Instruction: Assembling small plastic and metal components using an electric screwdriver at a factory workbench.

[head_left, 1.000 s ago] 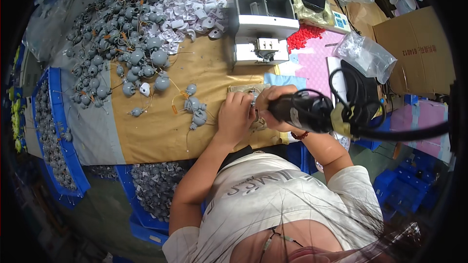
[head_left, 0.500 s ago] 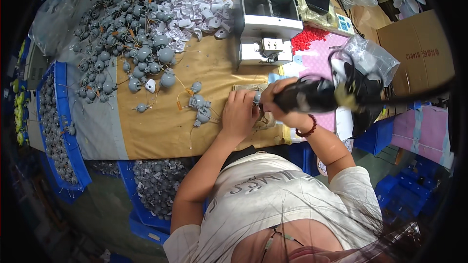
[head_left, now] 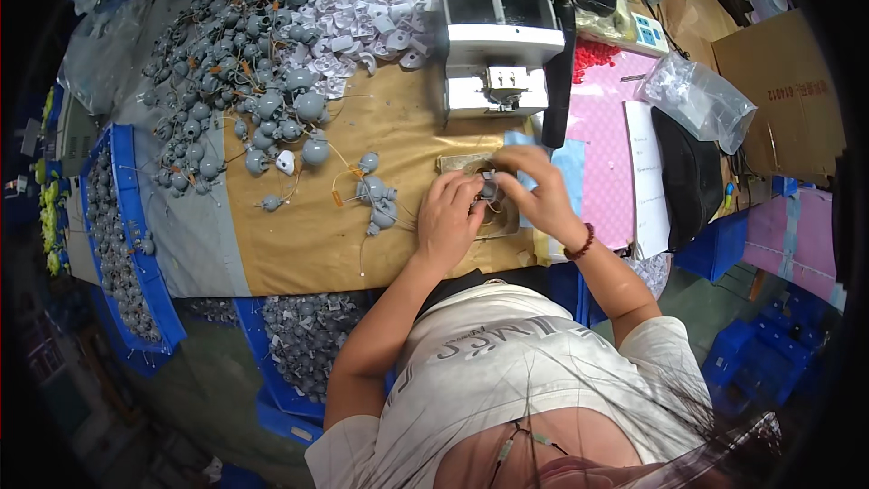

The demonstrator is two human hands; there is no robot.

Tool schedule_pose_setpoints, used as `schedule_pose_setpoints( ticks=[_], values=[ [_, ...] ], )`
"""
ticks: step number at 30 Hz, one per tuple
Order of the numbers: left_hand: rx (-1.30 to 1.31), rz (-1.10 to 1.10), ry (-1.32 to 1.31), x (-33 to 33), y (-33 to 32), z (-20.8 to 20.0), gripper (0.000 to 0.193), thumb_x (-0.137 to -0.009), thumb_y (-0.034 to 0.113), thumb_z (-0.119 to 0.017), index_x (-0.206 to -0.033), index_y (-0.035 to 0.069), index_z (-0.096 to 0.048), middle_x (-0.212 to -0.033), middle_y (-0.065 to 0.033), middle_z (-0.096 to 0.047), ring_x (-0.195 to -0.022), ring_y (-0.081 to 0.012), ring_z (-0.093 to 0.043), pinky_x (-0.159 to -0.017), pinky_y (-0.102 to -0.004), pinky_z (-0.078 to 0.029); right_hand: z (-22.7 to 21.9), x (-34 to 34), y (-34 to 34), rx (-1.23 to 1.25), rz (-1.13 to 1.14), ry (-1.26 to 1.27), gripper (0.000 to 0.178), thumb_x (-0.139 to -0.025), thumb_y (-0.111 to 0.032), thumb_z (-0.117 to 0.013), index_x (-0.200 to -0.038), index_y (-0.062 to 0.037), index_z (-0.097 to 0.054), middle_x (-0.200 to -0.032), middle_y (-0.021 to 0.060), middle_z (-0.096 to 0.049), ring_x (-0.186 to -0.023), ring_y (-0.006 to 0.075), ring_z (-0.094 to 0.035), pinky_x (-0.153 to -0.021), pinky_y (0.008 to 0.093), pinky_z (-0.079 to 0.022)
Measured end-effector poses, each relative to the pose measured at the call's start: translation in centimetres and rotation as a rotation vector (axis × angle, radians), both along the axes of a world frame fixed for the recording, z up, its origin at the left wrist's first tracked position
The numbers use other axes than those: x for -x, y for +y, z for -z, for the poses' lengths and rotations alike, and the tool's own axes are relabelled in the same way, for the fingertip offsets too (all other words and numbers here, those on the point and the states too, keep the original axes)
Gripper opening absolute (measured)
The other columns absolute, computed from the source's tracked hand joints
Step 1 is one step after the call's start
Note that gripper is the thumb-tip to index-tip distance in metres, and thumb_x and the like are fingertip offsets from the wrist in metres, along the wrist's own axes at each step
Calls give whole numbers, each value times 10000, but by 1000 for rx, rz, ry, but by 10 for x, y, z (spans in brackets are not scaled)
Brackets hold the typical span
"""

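Note:
At the front of the table, my left hand (head_left: 448, 220) grips a small grey plastic part (head_left: 490, 188) between thumb and fingers. My right hand (head_left: 543, 197) reaches in from the other side, its thumb and forefinger closed against the same part; the fingers partly hide it. Both hands are over a small block-like base (head_left: 501, 228) lying on the brown table cover. Just left of them lie a few grey ball-shaped pieces (head_left: 380, 204) with thin wires. A black electric screwdriver (head_left: 560, 81) hangs upright beyond my right hand, beside a silver-white machine (head_left: 497, 36).
A large heap of grey wired balls (head_left: 262, 54) and white plastic pieces (head_left: 376, 27) covers the back left. Blue bins (head_left: 166, 281) of grey parts stand left and below the table edge. At right lie a paper sheet (head_left: 644, 181), a black pouch (head_left: 685, 177) and a carton (head_left: 786, 91).
My right hand has let go of the black screwdriver, which now hangs farther back beside the machine. Its fingers have come to the grey part. My left hand stays nearly in place.

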State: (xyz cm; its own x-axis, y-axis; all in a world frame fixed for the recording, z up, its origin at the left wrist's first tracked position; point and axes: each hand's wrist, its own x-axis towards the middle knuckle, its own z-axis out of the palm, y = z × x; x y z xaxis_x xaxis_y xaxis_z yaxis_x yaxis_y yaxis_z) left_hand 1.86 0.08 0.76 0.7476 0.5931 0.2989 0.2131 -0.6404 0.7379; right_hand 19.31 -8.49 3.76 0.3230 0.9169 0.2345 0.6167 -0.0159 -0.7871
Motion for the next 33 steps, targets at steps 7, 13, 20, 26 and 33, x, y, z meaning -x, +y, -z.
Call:
schedule_pose_setpoints(
  ticks=[7, 13, 20, 26, 33],
  values=[
    [-11, -13, 12, -1, 0, 0, 358, -771, 43, -745, -1099, 40, -602, -1066, -121, -648, -1112, -334, -581, -942, -426, -478, 24, 25, 35, -38, 209, 746, 113, -1005, -82, -585, -1018, 29, -601, -790, 83, -665, -709, 133, -647, -644, 259, -517],
    [104, -48, -13, 3, 3, -2, 362, -776, 50, -754, -1102, 39, -596, -1054, -134, -648, -1056, -346, -601, -904, -433, -486, 25, 24, 51, -4, 146, 1063, 168, -1047, -152, -533, -1065, 12, -563, -838, 76, -670, -755, 131, -662, -676, 260, -545],
    [38, -315, 146, 38, 45, -20, 358, -807, 79, -775, -1132, 28, -633, -1073, -160, -657, -1017, -314, -632, -824, -374, -520, -3, 5, 47, 72, -16, 934, 263, -1056, -193, -523, -1214, 9, -583, -1048, 125, -691, -985, 188, -694, -837, 318, -575],
    [267, -238, -35, 75, 73, -53, 350, -872, 96, -718, -1195, 6, -618, -1186, -162, -627, -1133, -321, -604, -983, -395, -478, 10, -53, 9, -8, 182, 614, 209, -1030, -151, -571, -1082, 30, -661, -940, 65, -709, -840, 116, -677, -747, 257, -540],
    [233, -727, 115, 146, 88, 13, 255, -940, 109, -669, -1168, -2, -642, -1140, -128, -624, -1026, -200, -611, -885, -318, -497, 52, -170, 4, 92, 448, -381, 241, -929, -82, -641, -1168, -59, -667, -1072, 130, -663, -908, 263, -650, -762, 349, -533]
  ],
)
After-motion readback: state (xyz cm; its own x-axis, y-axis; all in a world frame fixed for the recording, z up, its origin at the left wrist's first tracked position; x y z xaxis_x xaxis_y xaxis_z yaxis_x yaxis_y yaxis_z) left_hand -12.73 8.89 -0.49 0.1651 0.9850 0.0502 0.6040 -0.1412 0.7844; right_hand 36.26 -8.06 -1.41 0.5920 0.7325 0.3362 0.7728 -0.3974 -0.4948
